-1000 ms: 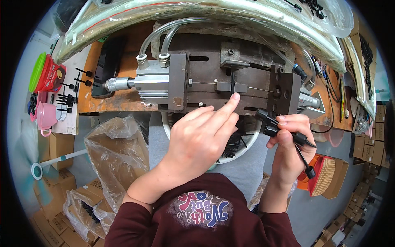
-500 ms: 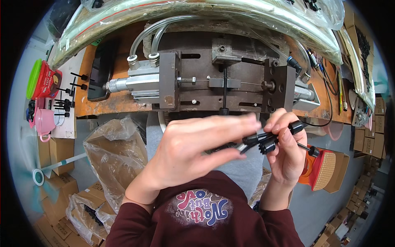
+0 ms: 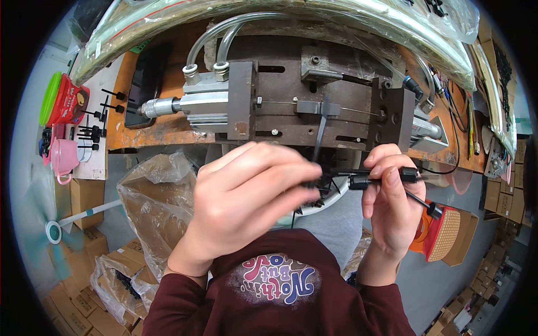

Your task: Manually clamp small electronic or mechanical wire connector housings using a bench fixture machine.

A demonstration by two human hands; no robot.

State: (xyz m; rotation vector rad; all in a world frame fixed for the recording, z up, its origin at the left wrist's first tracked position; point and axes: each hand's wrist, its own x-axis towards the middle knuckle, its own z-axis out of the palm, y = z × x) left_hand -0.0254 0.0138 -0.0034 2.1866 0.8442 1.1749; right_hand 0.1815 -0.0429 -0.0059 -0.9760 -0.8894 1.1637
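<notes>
Both hands are up in front of the press, just below its metal block. The right hand is curled tight around a bunch of thin black rods with knobby ends, lying roughly sideways, one angling down to the right. The left hand pinches closed on one rod's left end, fingers pointing right.

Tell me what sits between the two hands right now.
In the head view, thin black rod-like parts bridge the gap: the left hand pinches one end, the right hand grips the other.
</notes>
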